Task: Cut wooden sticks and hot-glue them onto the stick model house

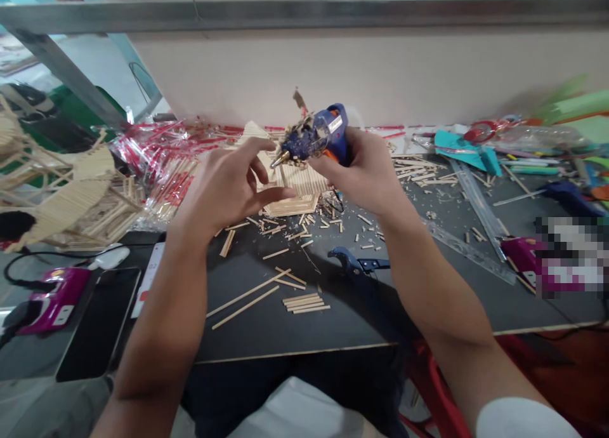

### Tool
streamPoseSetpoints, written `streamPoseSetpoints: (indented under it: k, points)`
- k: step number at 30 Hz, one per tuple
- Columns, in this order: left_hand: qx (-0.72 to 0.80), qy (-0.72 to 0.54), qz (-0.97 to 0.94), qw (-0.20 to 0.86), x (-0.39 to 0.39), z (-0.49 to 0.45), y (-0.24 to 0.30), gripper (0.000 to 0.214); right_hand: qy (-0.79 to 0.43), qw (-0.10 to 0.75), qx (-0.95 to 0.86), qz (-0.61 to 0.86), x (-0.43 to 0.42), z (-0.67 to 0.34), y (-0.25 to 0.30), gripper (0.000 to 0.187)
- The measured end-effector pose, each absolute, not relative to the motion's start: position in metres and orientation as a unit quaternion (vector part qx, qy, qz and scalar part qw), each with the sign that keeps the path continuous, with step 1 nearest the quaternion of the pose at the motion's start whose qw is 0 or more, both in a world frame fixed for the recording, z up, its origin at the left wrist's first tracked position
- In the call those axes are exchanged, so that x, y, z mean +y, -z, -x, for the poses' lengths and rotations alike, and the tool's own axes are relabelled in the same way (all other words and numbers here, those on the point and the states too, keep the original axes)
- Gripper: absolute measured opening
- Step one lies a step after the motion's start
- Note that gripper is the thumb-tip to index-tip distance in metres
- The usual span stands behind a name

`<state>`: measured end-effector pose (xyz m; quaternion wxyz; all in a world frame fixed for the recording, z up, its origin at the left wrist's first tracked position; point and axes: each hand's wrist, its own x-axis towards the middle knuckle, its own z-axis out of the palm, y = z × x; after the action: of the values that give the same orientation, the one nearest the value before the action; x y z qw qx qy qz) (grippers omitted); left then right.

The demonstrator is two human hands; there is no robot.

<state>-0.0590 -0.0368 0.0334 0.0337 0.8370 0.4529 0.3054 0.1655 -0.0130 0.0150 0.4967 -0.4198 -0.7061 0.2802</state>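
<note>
My right hand (364, 165) is wrapped round a blue hot glue gun (328, 133), its metal nozzle pointing down to the left. Bits of dried glue and debris cling to the gun's front. Close to the nozzle, my left hand (233, 178) has its thumb and forefinger curved round a short wooden stick (284, 176), which is small and partly hidden. Behind and below the fingers lies a piece built of wooden sticks set side by side (304, 200). Cut sticks (306, 303) lie in a row nearer the table's front edge.
A blue cutter (354, 260) lies below my right hand, and clear rulers (478, 209) lie farther right. Stick models (71, 197) and packed sticks (171, 171) crowd the left. A phone (99, 324) and purple power sockets (54, 295) sit front left. Offcuts scatter mid-table.
</note>
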Motion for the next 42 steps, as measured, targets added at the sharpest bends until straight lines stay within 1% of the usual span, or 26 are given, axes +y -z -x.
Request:
streamPoseSetpoints:
  k: [3, 7, 10, 15, 18, 24, 30, 42]
  points:
    - [0.487, -0.287, -0.824, 0.034, -0.036, 0.070, -0.039, 0.064, -0.213, 0.511, -0.710, 0.436, -0.006, -0.174, -0.015, 0.020]
    - [0.527, -0.195, -0.827, 0.027, -0.034, 0.081, -0.040, 0.063, -0.124, 0.486, -0.726, 0.471, 0.003, -0.184, -0.016, 0.019]
    - [0.530, -0.154, -0.833, 0.026, -0.034, 0.085, -0.041, 0.066, -0.083, 0.449, -0.752, 0.475, 0.010, -0.185, -0.012, 0.018]
    - [0.540, -0.115, -0.833, 0.043, -0.034, 0.085, -0.043, 0.068, -0.009, 0.346, -0.800, 0.491, 0.015, -0.181, -0.002, 0.015]
    - [0.545, -0.089, -0.832, 0.057, -0.034, 0.083, -0.044, 0.069, 0.022, 0.315, -0.811, 0.493, 0.016, -0.180, 0.000, 0.017]
    - [0.553, -0.068, -0.829, 0.037, -0.034, 0.078, -0.043, 0.069, 0.042, 0.298, -0.818, 0.489, 0.019, -0.180, 0.003, 0.017]
    - [0.555, -0.057, -0.830, 0.022, -0.033, 0.077, -0.041, 0.069, 0.040, 0.299, -0.822, 0.484, 0.022, -0.181, 0.005, 0.017]
    - [0.556, -0.048, -0.829, 0.025, -0.032, 0.077, -0.040, 0.067, 0.033, 0.302, -0.825, 0.477, 0.022, -0.180, 0.005, 0.012]
